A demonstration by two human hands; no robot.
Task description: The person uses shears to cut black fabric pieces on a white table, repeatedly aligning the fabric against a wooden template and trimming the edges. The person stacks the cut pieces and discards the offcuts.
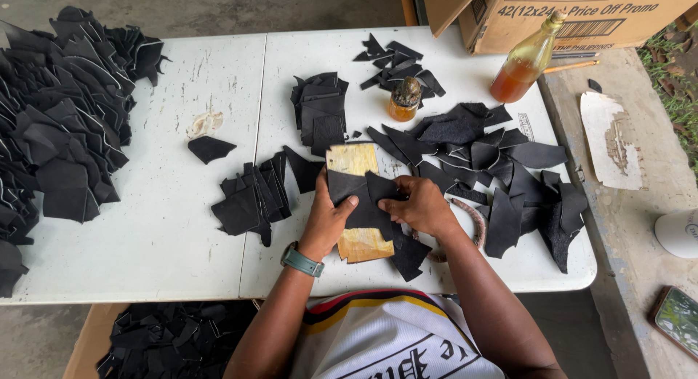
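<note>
2 hands press black leather pieces (363, 204) flat on a yellowed board (356, 161) at the white table's (182, 234) near edge. Left hand (329, 218) pins with thumb; right hand (420, 204), curled, grips an overlapping edge. Advice: align edges, press evenly.

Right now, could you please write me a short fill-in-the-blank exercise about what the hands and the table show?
1. Both hands, left hand and right hand, press black pieces onto a yellowish ____.
2. The left wrist wears a ____.
3. The big bottle of amber liquid stands next to a cardboard ____.
4. The largest pile of black pieces lies at the table's ____ end.

Missing words: board; watch; box; left
</note>
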